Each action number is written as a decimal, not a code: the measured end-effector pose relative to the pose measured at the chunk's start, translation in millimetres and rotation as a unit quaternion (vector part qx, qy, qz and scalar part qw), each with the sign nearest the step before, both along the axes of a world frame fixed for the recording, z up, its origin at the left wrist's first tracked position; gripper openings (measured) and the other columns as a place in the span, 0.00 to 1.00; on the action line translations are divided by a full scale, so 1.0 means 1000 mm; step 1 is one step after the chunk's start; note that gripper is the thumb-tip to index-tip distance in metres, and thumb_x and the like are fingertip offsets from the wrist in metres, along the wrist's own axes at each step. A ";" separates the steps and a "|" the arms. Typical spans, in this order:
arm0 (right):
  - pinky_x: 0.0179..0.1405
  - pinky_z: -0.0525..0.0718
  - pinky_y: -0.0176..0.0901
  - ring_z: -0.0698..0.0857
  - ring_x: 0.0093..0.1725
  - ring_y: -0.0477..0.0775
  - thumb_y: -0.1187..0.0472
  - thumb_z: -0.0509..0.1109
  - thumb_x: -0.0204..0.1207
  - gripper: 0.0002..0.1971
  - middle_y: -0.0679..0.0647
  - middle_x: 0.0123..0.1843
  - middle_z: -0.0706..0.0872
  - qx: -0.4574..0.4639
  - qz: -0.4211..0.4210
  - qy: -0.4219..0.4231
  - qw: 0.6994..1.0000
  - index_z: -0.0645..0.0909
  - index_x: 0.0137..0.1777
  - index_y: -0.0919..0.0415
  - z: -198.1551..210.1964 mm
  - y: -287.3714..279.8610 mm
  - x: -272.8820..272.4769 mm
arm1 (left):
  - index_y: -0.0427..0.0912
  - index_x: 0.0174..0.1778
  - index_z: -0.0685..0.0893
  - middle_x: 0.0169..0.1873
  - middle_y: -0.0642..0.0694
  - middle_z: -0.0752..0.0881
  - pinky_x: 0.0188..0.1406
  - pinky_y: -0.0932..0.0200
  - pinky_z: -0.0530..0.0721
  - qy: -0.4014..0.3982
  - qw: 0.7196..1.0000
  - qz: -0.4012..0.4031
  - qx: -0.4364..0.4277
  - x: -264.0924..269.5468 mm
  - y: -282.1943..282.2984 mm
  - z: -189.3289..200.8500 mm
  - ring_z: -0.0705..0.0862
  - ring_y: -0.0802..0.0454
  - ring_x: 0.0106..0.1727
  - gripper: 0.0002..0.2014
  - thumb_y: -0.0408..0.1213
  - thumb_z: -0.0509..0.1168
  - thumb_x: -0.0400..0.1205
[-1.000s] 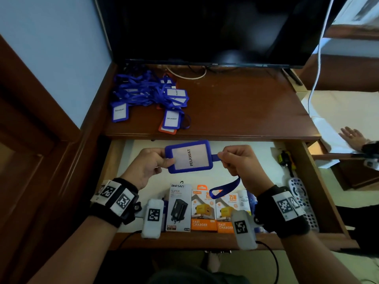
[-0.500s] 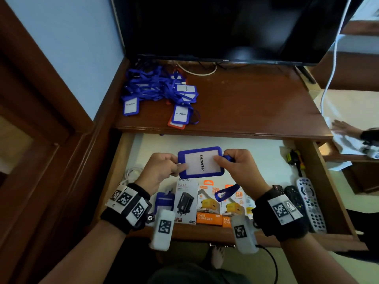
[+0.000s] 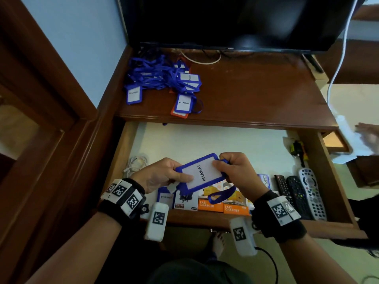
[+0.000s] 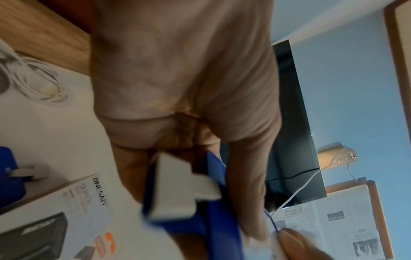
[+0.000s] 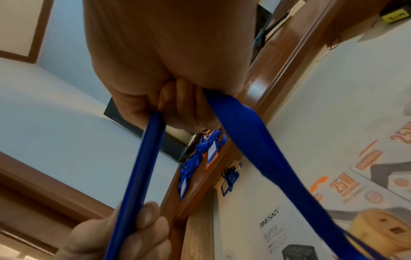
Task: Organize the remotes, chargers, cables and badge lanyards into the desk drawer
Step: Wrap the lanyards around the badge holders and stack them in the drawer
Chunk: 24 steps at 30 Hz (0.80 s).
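Both hands hold one blue-framed badge [image 3: 202, 173] marked PELAWAT above the open drawer [image 3: 205, 144]. My left hand [image 3: 164, 174] pinches its left end, thumb on the card face. My right hand [image 3: 235, 171] grips the right end together with the blue lanyard strap [image 3: 220, 196], which loops down below the hand. The right wrist view shows the badge edge [image 5: 142, 176] and the strap [image 5: 266, 158] running out of the curled fingers. In the left wrist view the badge back [image 4: 189, 202] has a white clip. A heap of blue badge lanyards [image 3: 162, 78] lies on the desk top at the back left.
Inside the drawer, charger boxes [image 3: 211, 203] line the front, another badge [image 3: 165, 198] lies at the front left, a white cable coil [image 3: 136, 163] sits at the left, and three remotes [image 3: 297, 193] lie at the right. A dark TV [image 3: 225, 21] stands behind the desk. Another person's hand [image 3: 369, 136] is at the right.
The badge has tilted and come down closer to the charger boxes. My left thumb now lies across the card face. The camera has moved nearer to the drawer.
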State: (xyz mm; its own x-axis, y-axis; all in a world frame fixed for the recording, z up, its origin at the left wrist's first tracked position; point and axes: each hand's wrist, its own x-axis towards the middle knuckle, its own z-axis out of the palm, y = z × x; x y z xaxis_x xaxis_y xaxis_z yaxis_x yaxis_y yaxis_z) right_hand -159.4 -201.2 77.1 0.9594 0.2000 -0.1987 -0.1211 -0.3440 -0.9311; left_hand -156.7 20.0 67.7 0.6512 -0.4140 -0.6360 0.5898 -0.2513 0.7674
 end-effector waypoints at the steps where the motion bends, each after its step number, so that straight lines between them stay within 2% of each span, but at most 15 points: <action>1: 0.24 0.69 0.31 0.73 0.22 0.41 0.69 0.63 0.81 0.18 0.53 0.25 0.70 0.002 0.009 0.003 1.000 0.66 0.28 0.63 -0.001 -0.002 -0.002 | 0.34 0.52 0.87 0.52 0.33 0.89 0.55 0.48 0.85 0.003 1.000 -0.020 0.001 -0.002 -0.002 -0.001 0.87 0.39 0.54 0.17 0.38 0.75 0.69; 3: 0.22 0.68 0.28 0.73 0.20 0.39 0.71 0.63 0.81 0.20 0.44 0.20 0.69 0.009 0.019 0.015 1.000 0.65 0.27 0.62 -0.002 -0.006 -0.004 | 0.34 0.52 0.87 0.53 0.33 0.89 0.57 0.46 0.84 0.003 0.999 -0.045 0.007 -0.003 -0.006 -0.004 0.87 0.38 0.55 0.17 0.37 0.74 0.69; 5: 0.21 0.68 0.26 0.74 0.19 0.38 0.71 0.64 0.80 0.20 0.43 0.19 0.69 0.011 0.024 0.018 0.999 0.65 0.27 0.60 -0.003 -0.010 -0.004 | 0.34 0.53 0.87 0.54 0.34 0.89 0.60 0.44 0.83 0.004 0.998 -0.068 0.019 -0.002 -0.011 -0.006 0.86 0.37 0.57 0.16 0.37 0.74 0.72; 8: 0.22 0.69 0.26 0.75 0.20 0.37 0.71 0.64 0.80 0.20 0.48 0.23 0.70 0.016 0.017 0.019 1.000 0.66 0.27 0.60 -0.001 -0.017 -0.004 | 0.36 0.51 0.87 0.52 0.35 0.89 0.57 0.47 0.83 0.005 0.996 -0.084 0.018 0.000 -0.016 -0.005 0.87 0.40 0.54 0.11 0.35 0.72 0.75; 11: 0.22 0.70 0.27 0.76 0.21 0.38 0.70 0.65 0.80 0.19 0.54 0.26 0.69 0.027 -0.001 0.009 1.000 0.66 0.28 0.61 -0.001 -0.022 -0.002 | 0.37 0.52 0.86 0.51 0.37 0.90 0.51 0.53 0.85 0.001 0.997 -0.075 0.010 0.002 -0.022 -0.004 0.88 0.44 0.51 0.16 0.40 0.73 0.71; 13: 0.22 0.70 0.29 0.75 0.21 0.39 0.68 0.66 0.80 0.19 0.54 0.25 0.69 0.032 -0.022 -0.006 0.999 0.66 0.28 0.61 -0.003 -0.023 0.002 | 0.36 0.55 0.85 0.52 0.35 0.89 0.50 0.53 0.86 -0.004 0.998 -0.065 0.003 0.003 -0.024 -0.005 0.88 0.42 0.52 0.19 0.41 0.73 0.70; 16: 0.22 0.66 0.34 0.66 0.19 0.45 0.65 0.68 0.80 0.21 0.51 0.20 0.66 0.046 -0.077 -0.021 0.996 0.67 0.25 0.63 -0.007 -0.029 0.009 | 0.34 0.54 0.85 0.52 0.32 0.89 0.46 0.54 0.88 -0.018 1.000 -0.015 -0.020 0.005 -0.022 -0.007 0.88 0.40 0.50 0.19 0.39 0.72 0.70; 19: 0.21 0.65 0.36 0.64 0.19 0.45 0.63 0.67 0.81 0.25 0.48 0.18 0.69 0.104 -0.116 0.023 0.987 0.71 0.20 0.57 -0.013 -0.038 0.012 | 0.32 0.54 0.85 0.47 0.33 0.90 0.35 0.58 0.88 -0.036 0.995 0.076 -0.051 0.012 -0.014 -0.011 0.86 0.40 0.43 0.18 0.37 0.71 0.70; 22: 0.22 0.63 0.37 0.62 0.21 0.47 0.61 0.67 0.81 0.24 0.50 0.20 0.68 0.140 -0.102 0.077 0.982 0.75 0.20 0.56 -0.021 -0.042 0.011 | 0.31 0.51 0.85 0.43 0.35 0.89 0.26 0.62 0.84 -0.061 0.983 0.162 -0.065 0.021 -0.008 -0.012 0.82 0.42 0.37 0.15 0.36 0.70 0.72; 24: 0.21 0.61 0.37 0.60 0.21 0.47 0.60 0.68 0.79 0.19 0.52 0.21 0.65 0.129 -0.064 0.092 0.985 0.77 0.26 0.61 -0.024 -0.041 0.011 | 0.32 0.50 0.85 0.38 0.40 0.90 0.23 0.64 0.82 -0.085 0.974 0.202 -0.063 0.026 -0.009 -0.009 0.84 0.49 0.31 0.08 0.31 0.67 0.78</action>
